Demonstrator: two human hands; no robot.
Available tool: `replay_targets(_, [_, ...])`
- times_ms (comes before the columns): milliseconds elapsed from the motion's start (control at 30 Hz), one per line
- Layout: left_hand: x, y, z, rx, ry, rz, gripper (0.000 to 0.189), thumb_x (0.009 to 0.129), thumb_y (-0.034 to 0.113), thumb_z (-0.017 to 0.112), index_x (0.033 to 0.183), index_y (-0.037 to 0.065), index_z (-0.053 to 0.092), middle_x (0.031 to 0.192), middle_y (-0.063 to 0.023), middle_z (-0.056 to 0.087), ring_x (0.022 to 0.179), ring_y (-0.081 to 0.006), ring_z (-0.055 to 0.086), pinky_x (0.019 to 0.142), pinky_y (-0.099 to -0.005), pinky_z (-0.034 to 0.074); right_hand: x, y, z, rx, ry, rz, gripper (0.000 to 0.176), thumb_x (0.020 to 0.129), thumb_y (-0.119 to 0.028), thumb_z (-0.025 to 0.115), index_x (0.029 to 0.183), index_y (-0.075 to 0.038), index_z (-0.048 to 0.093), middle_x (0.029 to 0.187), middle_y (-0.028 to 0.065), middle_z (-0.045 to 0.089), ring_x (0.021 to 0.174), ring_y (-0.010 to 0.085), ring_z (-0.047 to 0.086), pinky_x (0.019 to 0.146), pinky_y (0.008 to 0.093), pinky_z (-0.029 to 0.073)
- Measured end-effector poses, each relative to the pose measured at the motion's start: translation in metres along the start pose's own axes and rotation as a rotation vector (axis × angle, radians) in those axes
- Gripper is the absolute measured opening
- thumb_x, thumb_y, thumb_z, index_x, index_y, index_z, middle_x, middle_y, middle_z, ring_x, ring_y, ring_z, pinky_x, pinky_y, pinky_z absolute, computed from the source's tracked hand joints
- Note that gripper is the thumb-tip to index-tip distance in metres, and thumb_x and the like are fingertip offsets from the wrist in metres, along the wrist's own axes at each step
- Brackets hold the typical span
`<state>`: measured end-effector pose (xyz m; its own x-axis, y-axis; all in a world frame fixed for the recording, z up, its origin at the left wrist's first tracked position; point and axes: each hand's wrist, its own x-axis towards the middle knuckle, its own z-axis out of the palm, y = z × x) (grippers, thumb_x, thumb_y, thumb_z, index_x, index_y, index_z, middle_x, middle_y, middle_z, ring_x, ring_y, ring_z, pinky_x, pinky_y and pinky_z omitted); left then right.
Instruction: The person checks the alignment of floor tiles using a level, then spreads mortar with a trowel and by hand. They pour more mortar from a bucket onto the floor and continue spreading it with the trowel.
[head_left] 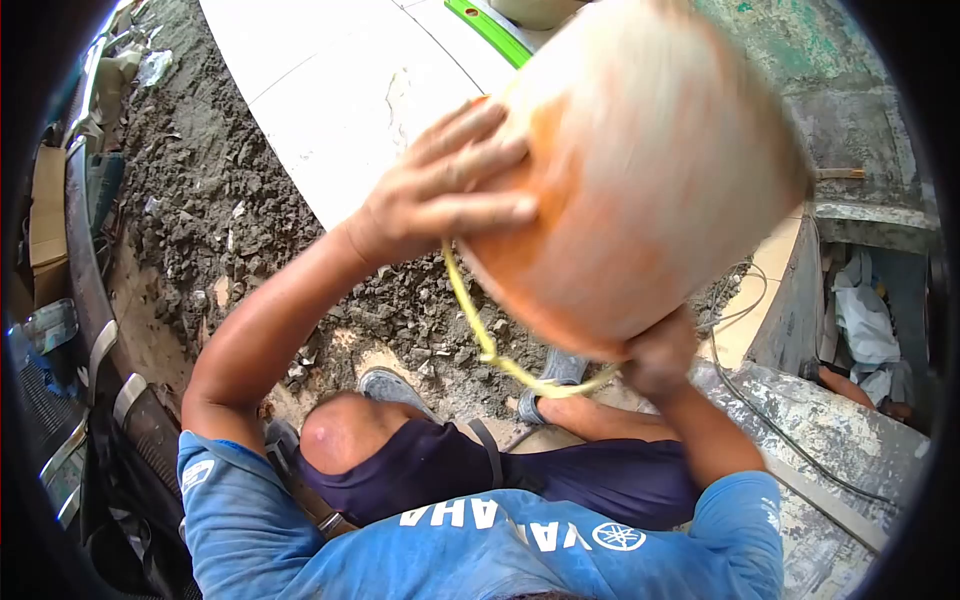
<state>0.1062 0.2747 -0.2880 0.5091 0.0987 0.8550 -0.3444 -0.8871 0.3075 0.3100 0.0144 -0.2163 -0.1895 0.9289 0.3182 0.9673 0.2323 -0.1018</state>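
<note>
A worn orange bucket [640,180], coated with pale dried residue and blurred by motion, is tilted in the air in front of me. Its yellow rope handle [483,335] hangs in a loop from the rim. My left hand [445,185] lies against the bucket's left side, fingers stretched out and spread. At the lower rim, my right hand [662,355] is closed around the edge; its fingertips are partly hidden. The inside of the bucket is out of sight.
Grey, lumpy mortar [220,180] covers the ground beside large white tiles [330,100]. A green spirit level [490,30] lies at the top. To the right, a cable [790,450] crosses a rough concrete ledge [850,420]. Cardboard [48,215] and clutter line the left.
</note>
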Motion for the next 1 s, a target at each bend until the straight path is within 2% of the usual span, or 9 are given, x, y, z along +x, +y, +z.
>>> replay_targets(167, [-0.204,0.005,0.096,-0.092,-0.014,0.018,0.080,0.083,0.017,0.068,0.142,0.055,0.030,0.159,-0.0099,0.019,0.144,-0.0406,0.024,0.112,-0.0515,0.037,-0.115,-0.073,0.184,0.751,-0.451,0.798,0.039,0.076,-0.025,0.071,0.109,-0.004,0.068,0.118,0.0209,0.062,0.121,0.0373,0.051,0.105,0.0458,0.038])
replay_targets(200, [-0.249,0.022,0.095,-0.044,-0.165,-0.062,0.077,0.085,0.016,0.064,0.140,0.058,0.030,0.158,-0.0116,0.022,0.141,-0.0409,0.029,0.110,-0.0510,0.039,-0.143,-0.069,0.225,0.669,-0.661,0.646,0.042,0.077,-0.030,0.073,0.111,-0.006,0.068,0.121,0.0211,0.061,0.125,0.0361,0.048,0.109,0.0440,0.034])
replay_targets(267, [-0.280,0.026,0.086,0.057,-0.341,-0.137,0.065,0.091,0.017,0.052,0.135,0.062,0.034,0.152,-0.0151,0.032,0.132,-0.0407,0.042,0.106,-0.0510,0.043,-0.131,-0.105,0.254,0.736,-0.144,0.973,0.033,0.080,-0.029,0.066,0.109,-0.012,0.069,0.122,0.0174,0.062,0.124,0.0325,0.050,0.110,0.0434,0.032])
replay_targets(367, [-0.252,0.018,0.067,0.102,-0.436,-0.118,0.066,0.087,0.019,0.059,0.139,0.053,0.036,0.145,-0.0240,0.038,0.128,-0.0432,0.046,0.106,-0.0515,0.042,-0.167,-0.091,0.244,0.281,-0.499,0.232,0.034,0.070,-0.008,0.061,0.103,-0.008,0.066,0.098,0.0150,0.064,0.096,0.0364,0.060,0.087,0.0467,0.047])
replay_targets(433, [-0.232,0.015,0.067,0.072,-0.412,-0.100,0.065,0.087,0.014,0.056,0.139,0.049,0.039,0.144,-0.0245,0.040,0.127,-0.0424,0.048,0.106,-0.0491,0.042,-0.143,-0.089,0.230,0.352,-0.267,0.169,0.029,0.064,-0.004,0.061,0.093,-0.008,0.064,0.086,0.0133,0.060,0.084,0.0358,0.059,0.076,0.0483,0.047])
replay_targets(567, [-0.190,0.024,0.073,0.100,-0.335,-0.150,0.058,0.084,0.010,0.056,0.139,0.026,0.048,0.137,-0.0232,0.048,0.123,-0.0385,0.052,0.105,-0.0493,0.044,-0.133,-0.106,0.187,0.341,-0.191,0.525,0.025,0.063,-0.001,0.060,0.087,-0.006,0.063,0.092,0.0148,0.060,0.090,0.0364,0.058,0.081,0.0441,0.048])
replay_targets(700, [-0.145,0.018,0.088,0.104,-0.154,-0.316,0.047,0.082,0.008,0.059,0.130,0.008,0.057,0.125,-0.0192,0.059,0.117,-0.0351,0.057,0.101,-0.0442,0.047,-0.144,-0.085,0.176,0.558,0.213,1.306,0.039,0.079,0.004,0.059,0.116,0.001,0.049,0.106,0.0162,0.059,0.103,0.0291,0.058,0.091,0.0409,0.046])
replay_targets(967, [-0.089,-0.023,0.104,-0.008,-0.033,-0.273,0.042,0.082,0.010,0.065,0.124,0.006,0.061,0.123,-0.0125,0.063,0.114,-0.0298,0.060,0.097,-0.0406,0.049,-0.121,-0.030,0.165,0.294,0.121,0.968,0.040,0.087,-0.001,0.064,0.124,0.003,0.048,0.106,0.0085,0.058,0.097,0.0212,0.059,0.086,0.0340,0.048])
replay_targets(1000, [-0.082,-0.023,0.098,-0.026,-0.012,-0.253,0.043,0.082,0.011,0.066,0.125,0.006,0.061,0.125,-0.0127,0.062,0.118,-0.0305,0.058,0.101,-0.0432,0.048,-0.120,-0.027,0.168,0.586,0.427,1.032,0.036,0.090,-0.006,0.061,0.123,0.003,0.050,0.106,0.0084,0.058,0.097,0.0218,0.059,0.085,0.0337,0.049])
